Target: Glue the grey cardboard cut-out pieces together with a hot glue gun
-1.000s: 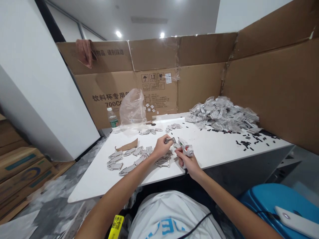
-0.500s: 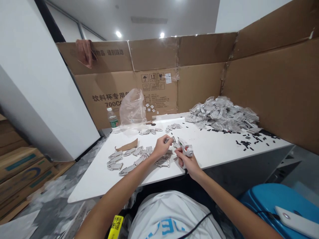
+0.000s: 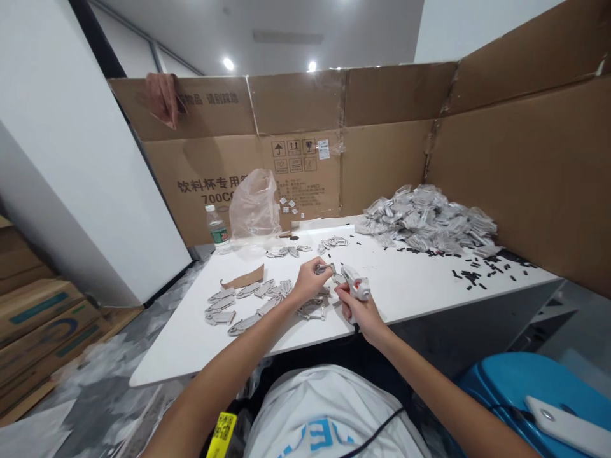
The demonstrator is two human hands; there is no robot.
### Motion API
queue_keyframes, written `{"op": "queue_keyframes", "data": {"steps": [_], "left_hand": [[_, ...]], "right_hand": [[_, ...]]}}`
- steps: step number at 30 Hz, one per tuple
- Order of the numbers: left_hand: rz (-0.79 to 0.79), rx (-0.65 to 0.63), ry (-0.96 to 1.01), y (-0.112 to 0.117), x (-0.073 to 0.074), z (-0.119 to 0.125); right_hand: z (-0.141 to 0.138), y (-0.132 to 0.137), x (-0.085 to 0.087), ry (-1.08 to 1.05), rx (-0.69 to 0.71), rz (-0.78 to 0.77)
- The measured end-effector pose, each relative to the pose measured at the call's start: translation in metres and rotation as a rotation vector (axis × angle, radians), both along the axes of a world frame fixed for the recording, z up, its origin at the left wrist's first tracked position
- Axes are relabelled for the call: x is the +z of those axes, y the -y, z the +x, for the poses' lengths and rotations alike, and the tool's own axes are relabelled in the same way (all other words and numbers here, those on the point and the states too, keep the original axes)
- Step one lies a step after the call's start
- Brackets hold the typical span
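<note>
1. We're at the white table [image 3: 191,356], with all the action near the middle of its near edge. The left hand [image 3: 309,282] and right hand [image 3: 359,310] work close together, just beside each other, and neither seems to be touching the other.
2. The left hand has a small grey piece [image 3: 324,269] pinched in its fingertips, lifted clear of the tabletop.
3. The right hand is closed around the grip of a white hot glue gun [image 3: 356,283], its nose angled in toward that piece.
4. That looks like a sound setup: a fingertip pinch gives fine control, and holding the piece up leaves its surface free of the table. The short gap between gun and piece should help with accuracy, and a steady left hand matters most here.
5. Just below the hands lies a grey cut-out piece [image 3: 311,310], with more grey cut-outs [image 3: 222,312] spread toward the near left corner beside a cardboard strip [image 3: 243,277].
6. Over at the far right corner sits a heap of silvery pieces [image 3: 424,222], with black bits [image 3: 470,277] scattered along the right edge. A clear plastic bag [image 3: 252,207] and a water bottle [image 3: 217,228] stand by the far left corner.
</note>
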State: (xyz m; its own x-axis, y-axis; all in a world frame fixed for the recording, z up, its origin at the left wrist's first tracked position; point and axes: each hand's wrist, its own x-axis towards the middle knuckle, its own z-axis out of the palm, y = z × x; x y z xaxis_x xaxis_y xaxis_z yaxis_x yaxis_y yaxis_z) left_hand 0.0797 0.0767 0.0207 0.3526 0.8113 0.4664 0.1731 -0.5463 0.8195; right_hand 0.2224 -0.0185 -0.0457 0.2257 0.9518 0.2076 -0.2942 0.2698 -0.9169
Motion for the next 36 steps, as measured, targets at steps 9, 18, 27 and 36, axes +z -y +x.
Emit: {"op": "queue_keyframes", "data": {"steps": [9,18,27,36], "left_hand": [[0.021,0.015,-0.011,-0.0030,-0.0032,0.0003],[0.040,0.006,-0.024,-0.0038,-0.0049,-0.0004],[0.019,0.017,-0.001,-0.0028,-0.0020,0.0002],[0.059,0.033,0.006,-0.0078,-0.0073,0.0008]], "right_hand": [[-0.0012,0.0019,0.0051,-0.021,-0.003,-0.005],[-0.0011,0.0019,0.0046,-0.022,-0.012,-0.008],[-0.0005,0.0016,0.0036,-0.003,-0.001,-0.002],[-0.0012,0.0026,0.0060,0.000,-0.018,-0.005]]}}
